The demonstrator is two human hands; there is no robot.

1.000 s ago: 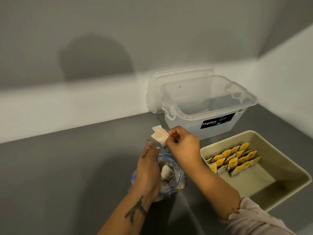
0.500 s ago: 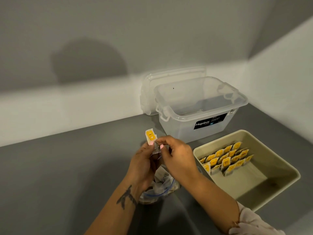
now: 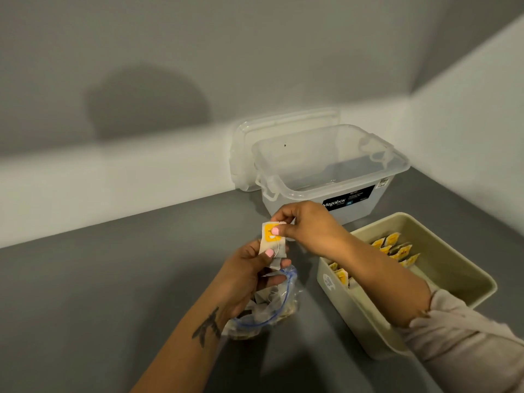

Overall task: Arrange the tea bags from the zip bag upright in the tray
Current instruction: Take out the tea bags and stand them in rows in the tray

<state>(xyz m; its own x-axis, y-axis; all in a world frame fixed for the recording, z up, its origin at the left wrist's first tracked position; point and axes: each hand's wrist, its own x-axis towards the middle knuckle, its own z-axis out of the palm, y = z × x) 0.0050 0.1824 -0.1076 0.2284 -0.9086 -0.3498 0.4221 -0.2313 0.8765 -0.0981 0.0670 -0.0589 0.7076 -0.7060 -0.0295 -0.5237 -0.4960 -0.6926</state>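
Partway through by the look of it: several tea bags (image 3: pixel 397 249) upright in the tray (image 3: pixel 465 251), more left in the zip bag (image 3: pixel 272 310), one tea bag (image 3: pixel 272 242) pinched above it by both left hand (image 3: pixel 249 273) and right hand (image 3: pixel 309 225).

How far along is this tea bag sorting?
Partly done. Rows of yellow-tagged tea bags already stand in the beige plastic tray. Both the left hand and right hand hold one yellow-tagged tea bag. The clear blue-zip plastic bag holds more.
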